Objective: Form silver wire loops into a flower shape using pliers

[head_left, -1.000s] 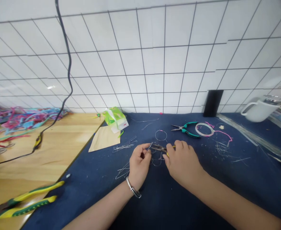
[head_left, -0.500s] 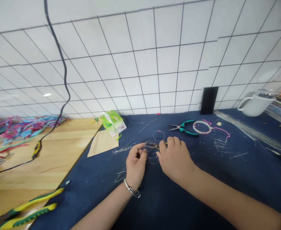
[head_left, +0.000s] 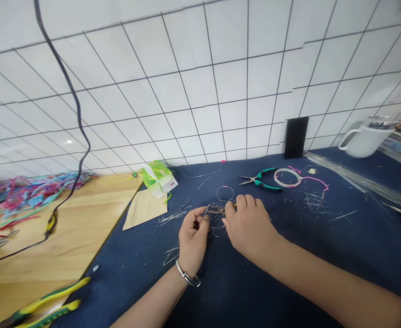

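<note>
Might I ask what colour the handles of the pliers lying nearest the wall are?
The handles are mainly teal, in the head view.

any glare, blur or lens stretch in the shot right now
Head view: a small glare spot at left on the tiled wall; head view: the mug at right leans, likely wide-angle stretch; head view: the pliers in the right hand look soft, fine detail lost.

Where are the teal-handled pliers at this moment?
In the head view, the teal-handled pliers lie right of centre on the dark blue surface, beyond the right hand, between the thin wire hoop and the white ring.
</note>
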Demonstrator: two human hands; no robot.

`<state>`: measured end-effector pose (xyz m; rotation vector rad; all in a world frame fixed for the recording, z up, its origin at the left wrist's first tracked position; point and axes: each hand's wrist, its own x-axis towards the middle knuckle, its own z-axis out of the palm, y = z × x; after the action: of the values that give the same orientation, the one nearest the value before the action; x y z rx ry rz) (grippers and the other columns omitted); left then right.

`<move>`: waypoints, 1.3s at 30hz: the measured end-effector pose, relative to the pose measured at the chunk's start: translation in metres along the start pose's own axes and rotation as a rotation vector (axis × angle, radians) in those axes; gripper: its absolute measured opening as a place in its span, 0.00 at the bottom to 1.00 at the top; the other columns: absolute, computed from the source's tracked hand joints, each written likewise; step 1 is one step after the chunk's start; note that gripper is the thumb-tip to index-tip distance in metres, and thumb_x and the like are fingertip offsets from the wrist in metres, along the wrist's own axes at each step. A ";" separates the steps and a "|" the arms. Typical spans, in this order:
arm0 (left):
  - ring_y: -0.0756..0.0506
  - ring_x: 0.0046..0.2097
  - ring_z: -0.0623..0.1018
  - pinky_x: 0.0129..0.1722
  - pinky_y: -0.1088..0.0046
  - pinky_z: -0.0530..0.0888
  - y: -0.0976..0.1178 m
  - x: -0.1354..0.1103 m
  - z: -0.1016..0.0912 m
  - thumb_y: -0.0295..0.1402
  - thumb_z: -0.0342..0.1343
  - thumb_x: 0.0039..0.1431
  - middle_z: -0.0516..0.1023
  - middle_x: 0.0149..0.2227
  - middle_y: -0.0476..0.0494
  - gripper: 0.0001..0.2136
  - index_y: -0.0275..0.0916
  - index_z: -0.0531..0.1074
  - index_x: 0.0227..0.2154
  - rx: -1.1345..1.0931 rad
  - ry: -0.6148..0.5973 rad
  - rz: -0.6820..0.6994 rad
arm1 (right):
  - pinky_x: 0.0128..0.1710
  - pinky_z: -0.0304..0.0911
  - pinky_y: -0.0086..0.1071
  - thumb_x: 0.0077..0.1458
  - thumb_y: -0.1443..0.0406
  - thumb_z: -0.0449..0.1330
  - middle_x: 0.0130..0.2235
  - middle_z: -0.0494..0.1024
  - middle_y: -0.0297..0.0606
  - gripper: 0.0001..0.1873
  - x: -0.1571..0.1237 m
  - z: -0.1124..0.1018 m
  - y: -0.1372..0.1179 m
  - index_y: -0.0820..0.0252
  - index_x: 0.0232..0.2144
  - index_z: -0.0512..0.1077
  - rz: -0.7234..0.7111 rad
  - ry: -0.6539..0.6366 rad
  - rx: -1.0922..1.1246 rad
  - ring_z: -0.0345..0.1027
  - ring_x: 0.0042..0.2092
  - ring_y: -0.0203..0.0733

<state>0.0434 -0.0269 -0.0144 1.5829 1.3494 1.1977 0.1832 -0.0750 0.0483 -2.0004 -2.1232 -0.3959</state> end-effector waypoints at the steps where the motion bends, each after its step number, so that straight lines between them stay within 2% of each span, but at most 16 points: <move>1: 0.52 0.25 0.64 0.25 0.78 0.63 -0.001 0.000 0.000 0.35 0.52 0.55 0.62 0.24 0.53 0.10 0.39 0.69 0.39 0.002 -0.003 -0.002 | 0.34 0.50 0.40 0.56 0.59 0.48 0.34 0.66 0.46 0.15 0.000 0.000 0.002 0.64 0.40 0.66 -0.008 -0.004 -0.002 0.58 0.38 0.49; 15: 0.52 0.25 0.65 0.26 0.78 0.63 -0.002 -0.002 -0.001 0.34 0.52 0.54 0.64 0.24 0.53 0.10 0.39 0.69 0.40 0.023 -0.070 -0.004 | 0.33 0.47 0.39 0.54 0.60 0.50 0.32 0.66 0.46 0.13 0.001 0.002 0.010 0.63 0.33 0.68 -0.057 -0.015 0.020 0.57 0.36 0.48; 39: 0.51 0.26 0.68 0.27 0.78 0.64 -0.002 -0.005 -0.001 0.33 0.52 0.54 0.66 0.22 0.52 0.11 0.38 0.70 0.40 -0.088 -0.134 -0.063 | 0.32 0.44 0.37 0.51 0.69 0.50 0.31 0.65 0.45 0.08 0.000 -0.005 0.017 0.65 0.32 0.68 -0.170 0.024 0.054 0.54 0.35 0.46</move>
<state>0.0417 -0.0312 -0.0164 1.5190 1.2352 1.0792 0.2000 -0.0761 0.0536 -1.7841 -2.2718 -0.3826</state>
